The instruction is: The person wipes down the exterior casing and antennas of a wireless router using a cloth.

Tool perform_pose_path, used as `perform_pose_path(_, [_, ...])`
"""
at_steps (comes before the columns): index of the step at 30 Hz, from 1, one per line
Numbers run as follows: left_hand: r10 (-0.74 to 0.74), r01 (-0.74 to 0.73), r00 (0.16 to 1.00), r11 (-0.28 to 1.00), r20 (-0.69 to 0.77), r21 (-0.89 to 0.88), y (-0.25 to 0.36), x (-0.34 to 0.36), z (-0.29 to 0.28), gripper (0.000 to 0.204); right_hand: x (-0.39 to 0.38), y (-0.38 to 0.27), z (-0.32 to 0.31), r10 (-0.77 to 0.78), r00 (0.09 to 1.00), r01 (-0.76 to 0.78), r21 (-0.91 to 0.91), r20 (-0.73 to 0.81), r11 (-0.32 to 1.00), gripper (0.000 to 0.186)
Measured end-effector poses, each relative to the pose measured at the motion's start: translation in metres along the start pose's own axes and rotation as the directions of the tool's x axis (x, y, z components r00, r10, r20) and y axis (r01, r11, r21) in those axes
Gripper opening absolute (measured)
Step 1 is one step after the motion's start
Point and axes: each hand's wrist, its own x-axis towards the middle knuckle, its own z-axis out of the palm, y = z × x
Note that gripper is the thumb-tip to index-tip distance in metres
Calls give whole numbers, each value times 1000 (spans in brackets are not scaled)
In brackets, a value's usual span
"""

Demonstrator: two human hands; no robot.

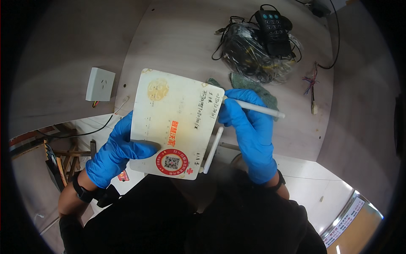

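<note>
A flat white router [169,114] with two stick antennas hangs in front of me, tilted, above the shelf. Handwriting, orange lettering and a round red sticker with a square code mark its face. My left hand [122,148], in a blue glove, grips its left edge, thumb across the face and fingers hidden behind. My right hand [251,131], gloved too, closes at the router's upper right corner around the base of one antenna [262,109], which sticks out to the right. The other antenna [213,150] lies along the router's right side, near the lower corner.
Behind lies a clear plastic bag of cables [253,55] with a black keypad [272,31] on it. A green-grey cloth [258,89] sits below the bag. A white wall socket [100,84] is at left; loose coloured wires [311,80] hang at right.
</note>
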Motion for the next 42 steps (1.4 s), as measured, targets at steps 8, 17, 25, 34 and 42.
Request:
perform_pose_path(8, [-149, 144, 981, 988, -126, -54, 2, -12, -2, 58, -4, 13, -7, -266, 963, 270, -140, 44, 953, 17])
perform_pose_path(17, [-528, 350, 848, 605, -31, -715, 23, -11, -1, 49, 0, 8, -16, -431, 893, 446, -118, 133, 887, 19])
perform_pose_path(25, [-457, 351, 887, 585, 60, -732, 4, -17, 0, 15, 14, -38, -21, -73, 961, 53, 83, 268, 995, 20])
perform_pose_path(34, [-402, 304, 915, 728, -23, -615, -12, -18, -1, 10, 25, -38, -19, 129, 943, -227, 309, 307, 923, 8])
perform_pose_path(42, [-473, 322, 881, 553, 29, -768, 16, -11, 5, 11, 24, -38, -14, 182, 960, -228, 223, 211, 948, 13])
